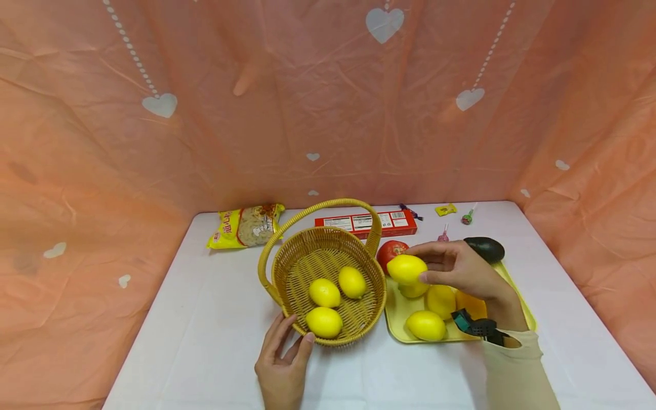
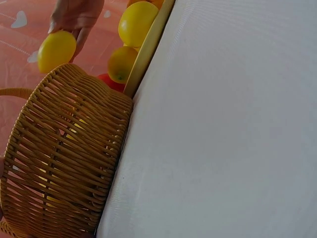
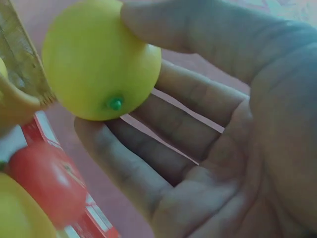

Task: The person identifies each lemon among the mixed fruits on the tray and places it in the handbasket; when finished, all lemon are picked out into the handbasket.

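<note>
A: We start with the white table (image 1: 205,341). Our wicker basket (image 1: 328,267) sits near the middle of it, towards the front edge, with three lemons (image 1: 324,292) already inside, and the yellow tray (image 1: 397,327) lies just beside it on the right.

B: Our left hand (image 1: 282,364) rests on the basket's near rim with relaxed, fairly straight fingers, steadying it without gripping it. If we nudge the basket sideways, it could slide away from the tray.

A: Our right hand (image 1: 461,270) pinches a lemon (image 1: 406,269) between thumb and fingertips, up in the air over the tray's left edge and close to the basket's right rim.

B: That hold looks light to us. In the right wrist view only the fingertips (image 3: 99,134) and thumb touch the smooth peel of the lemon (image 3: 99,59), so it may slip.

A: If it falls, it could strike the tomato (image 1: 390,251) or the lemons left on the tray and roll onto the table.

B: It could also clip the basket's handle (image 1: 328,208) and bounce out.
</note>
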Demonstrator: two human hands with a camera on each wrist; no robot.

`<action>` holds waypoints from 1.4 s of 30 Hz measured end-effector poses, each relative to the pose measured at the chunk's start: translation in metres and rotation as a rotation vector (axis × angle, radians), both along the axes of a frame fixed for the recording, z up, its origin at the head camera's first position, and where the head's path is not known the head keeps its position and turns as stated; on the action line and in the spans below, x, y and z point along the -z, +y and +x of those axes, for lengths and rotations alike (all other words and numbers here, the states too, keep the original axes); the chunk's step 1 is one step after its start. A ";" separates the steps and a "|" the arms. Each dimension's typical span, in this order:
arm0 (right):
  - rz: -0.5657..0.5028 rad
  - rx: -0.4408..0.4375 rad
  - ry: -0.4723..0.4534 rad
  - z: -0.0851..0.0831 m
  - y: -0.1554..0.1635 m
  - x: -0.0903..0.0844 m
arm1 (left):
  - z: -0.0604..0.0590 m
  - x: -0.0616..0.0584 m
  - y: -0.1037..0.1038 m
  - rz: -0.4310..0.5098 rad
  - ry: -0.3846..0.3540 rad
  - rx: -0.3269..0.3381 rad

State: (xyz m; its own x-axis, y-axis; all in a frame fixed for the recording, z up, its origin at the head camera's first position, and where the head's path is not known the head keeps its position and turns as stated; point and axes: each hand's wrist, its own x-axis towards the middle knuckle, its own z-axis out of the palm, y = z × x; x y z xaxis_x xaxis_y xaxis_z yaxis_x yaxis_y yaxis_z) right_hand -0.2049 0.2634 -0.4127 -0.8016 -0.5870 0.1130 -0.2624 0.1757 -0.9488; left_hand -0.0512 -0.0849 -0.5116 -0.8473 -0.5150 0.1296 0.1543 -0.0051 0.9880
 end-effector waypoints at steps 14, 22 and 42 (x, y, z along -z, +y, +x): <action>0.089 -0.280 -0.022 0.007 -0.070 0.011 | 0.000 0.000 0.002 0.010 0.002 -0.003; 0.134 -0.339 0.036 0.015 -0.097 0.017 | 0.001 0.001 0.001 0.011 0.002 0.002; 0.035 0.114 0.050 -0.007 0.032 0.017 | 0.001 -0.001 0.001 0.003 0.010 -0.008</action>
State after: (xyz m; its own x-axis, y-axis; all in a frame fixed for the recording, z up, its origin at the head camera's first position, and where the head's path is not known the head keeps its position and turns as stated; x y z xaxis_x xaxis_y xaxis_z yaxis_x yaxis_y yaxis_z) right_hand -0.2119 0.2949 -0.4292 -0.8575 -0.4963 0.1357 -0.2858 0.2400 -0.9278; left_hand -0.0501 -0.0839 -0.5109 -0.8420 -0.5217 0.1370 0.1644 -0.0064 0.9864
